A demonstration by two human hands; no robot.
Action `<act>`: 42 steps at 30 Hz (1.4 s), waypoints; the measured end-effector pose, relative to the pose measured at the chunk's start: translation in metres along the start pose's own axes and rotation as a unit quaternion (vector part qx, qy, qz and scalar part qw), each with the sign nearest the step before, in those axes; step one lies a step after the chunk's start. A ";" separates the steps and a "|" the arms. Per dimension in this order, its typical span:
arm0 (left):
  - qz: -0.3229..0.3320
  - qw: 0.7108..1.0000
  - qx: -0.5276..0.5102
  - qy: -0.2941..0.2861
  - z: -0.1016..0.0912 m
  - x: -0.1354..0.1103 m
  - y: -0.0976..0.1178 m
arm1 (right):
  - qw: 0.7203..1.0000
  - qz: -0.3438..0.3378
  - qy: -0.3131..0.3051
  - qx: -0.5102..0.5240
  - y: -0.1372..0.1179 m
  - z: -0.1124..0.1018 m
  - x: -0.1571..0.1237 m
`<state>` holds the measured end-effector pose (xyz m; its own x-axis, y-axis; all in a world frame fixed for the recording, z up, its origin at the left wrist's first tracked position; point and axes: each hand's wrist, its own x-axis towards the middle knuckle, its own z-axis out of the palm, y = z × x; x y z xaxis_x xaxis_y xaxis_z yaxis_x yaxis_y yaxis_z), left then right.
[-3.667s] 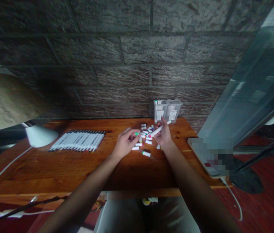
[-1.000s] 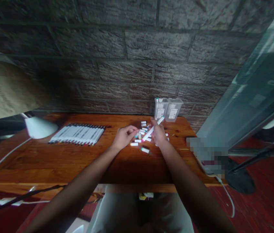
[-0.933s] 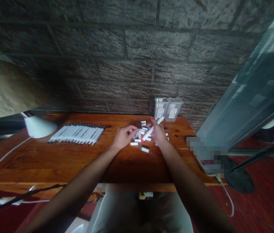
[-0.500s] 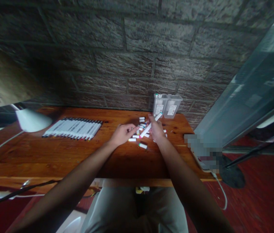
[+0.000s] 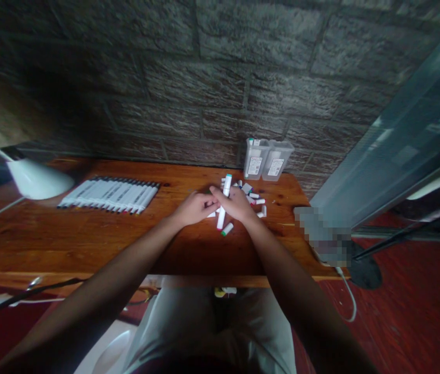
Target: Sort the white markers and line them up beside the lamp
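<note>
In my right hand (image 5: 237, 204) is a white marker (image 5: 221, 218) with a teal upper end and a pink-red lower end. The fingers are closed round its middle, and it stands nearly upright. My left hand (image 5: 193, 209) is closed beside it, fingertips pressed together near the right thumb; anything between them is hidden. Around and under the hands lie several loose white marker caps with coloured ends, partly covered. One green-ended cap (image 5: 227, 229) lies just in front of the marker's lower end, and a red-ended cap (image 5: 260, 201) lies right of my right hand.
A row of white markers (image 5: 111, 195) lies side by side on the wooden table (image 5: 107, 244). Two clear plastic boxes (image 5: 253, 165) stand against the brick wall, the left one holding a green-ended piece. A lamp base (image 5: 39, 179) is at left; a blurred-out device (image 5: 323, 236) sits at right.
My right hand has moved left and swung the marker from slanted to nearly upright. My hands are now together, and the green-ended cap has turned. The camera view has shifted slightly.
</note>
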<state>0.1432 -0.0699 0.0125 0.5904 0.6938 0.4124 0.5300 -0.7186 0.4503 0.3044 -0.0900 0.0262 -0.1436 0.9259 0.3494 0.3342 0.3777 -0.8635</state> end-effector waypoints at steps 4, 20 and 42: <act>0.002 1.000 -0.018 -0.004 0.000 -0.001 0.001 | 0.998 0.041 0.039 0.015 0.003 -0.001 0.003; -0.011 0.999 -0.036 0.021 -0.004 -0.002 0.005 | 0.989 0.047 0.137 0.017 -0.001 -0.003 0.005; -0.014 0.999 -0.009 0.033 -0.001 -0.001 0.003 | 0.991 0.024 0.127 -0.028 -0.002 -0.002 0.003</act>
<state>0.1431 -0.0730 0.0143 0.5342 0.7153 0.4504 0.5344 -0.6986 0.4757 0.3052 -0.0879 0.0301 0.1101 0.9123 0.3945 0.3870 0.3263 -0.8624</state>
